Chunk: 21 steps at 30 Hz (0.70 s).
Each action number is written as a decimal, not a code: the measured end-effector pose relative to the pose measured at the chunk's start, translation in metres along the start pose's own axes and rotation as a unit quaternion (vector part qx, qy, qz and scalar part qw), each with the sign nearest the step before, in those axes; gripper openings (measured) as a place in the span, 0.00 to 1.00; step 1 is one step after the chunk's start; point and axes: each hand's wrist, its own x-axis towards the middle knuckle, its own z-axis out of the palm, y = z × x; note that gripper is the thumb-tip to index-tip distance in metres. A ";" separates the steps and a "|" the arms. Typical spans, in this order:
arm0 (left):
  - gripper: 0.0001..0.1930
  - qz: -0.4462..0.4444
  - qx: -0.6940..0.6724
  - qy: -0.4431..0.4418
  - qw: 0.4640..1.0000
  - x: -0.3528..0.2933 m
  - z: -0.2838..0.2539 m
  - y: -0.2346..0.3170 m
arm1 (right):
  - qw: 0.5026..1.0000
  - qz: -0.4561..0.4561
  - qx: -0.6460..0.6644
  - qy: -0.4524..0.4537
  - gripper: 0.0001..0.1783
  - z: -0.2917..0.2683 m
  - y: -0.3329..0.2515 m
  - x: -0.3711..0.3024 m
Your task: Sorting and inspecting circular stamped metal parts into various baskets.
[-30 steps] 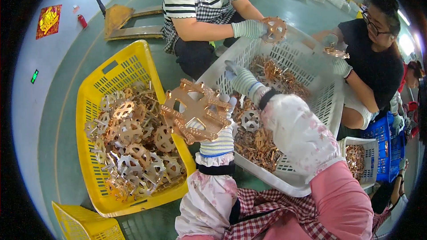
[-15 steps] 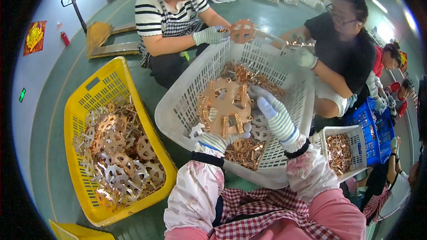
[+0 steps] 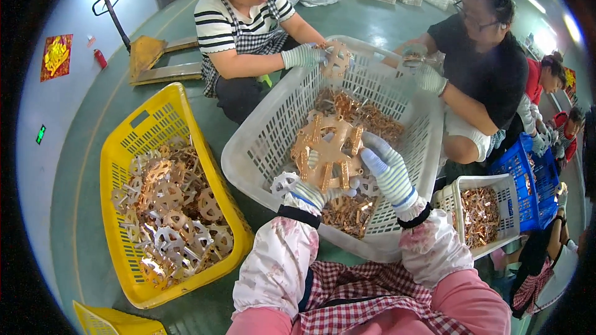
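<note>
A copper-coloured, wheel-shaped metal piece (image 3: 329, 152) with cut-out openings and small strips across it is held up above a pale plastic basket (image 3: 231, 164). My left hand (image 3: 310, 195), in a striped glove, grips it from below; part of that hand is hidden behind the piece. My right hand (image 3: 392, 174), gloved too, has its bent fingers at the piece's right edge, where a strip is. Below lie many loose copper-coloured strips (image 3: 347, 217). A silver wheel-shaped piece (image 3: 284, 182) is beside my left hand.
A yellow basket (image 3: 118, 254) heaped with copper and silver pieces stands left. Across from me, one person's gloved hand (image 3: 304, 56) holds another wheel-shaped piece (image 3: 337, 61); another person's hand (image 3: 429, 79) works at right. A white basket (image 3: 516, 211) and blue crates (image 3: 546, 205) stand beyond.
The copper-coloured piece has turned in my hands and sits slightly further right. My right fingers have bent closer around its edge. The far-side person's piece has tilted and lowered.
</note>
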 end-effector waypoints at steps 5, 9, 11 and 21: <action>0.25 -0.052 -0.231 0.082 0.968 -0.016 0.047 0.031 | 0.997 0.018 -0.065 0.034 0.23 -0.008 0.002 0.002; 0.23 -0.087 -0.345 0.048 0.933 -0.018 0.056 0.044 | 0.993 -0.013 -0.102 0.054 0.22 -0.003 0.003 0.002; 0.23 -0.081 -0.329 0.018 0.941 -0.009 0.039 0.030 | 0.996 0.001 -0.075 0.053 0.22 -0.002 0.003 0.002; 0.29 -0.049 -0.187 0.091 0.977 -0.014 0.038 0.024 | 0.997 0.008 -0.065 0.050 0.24 0.001 0.002 0.001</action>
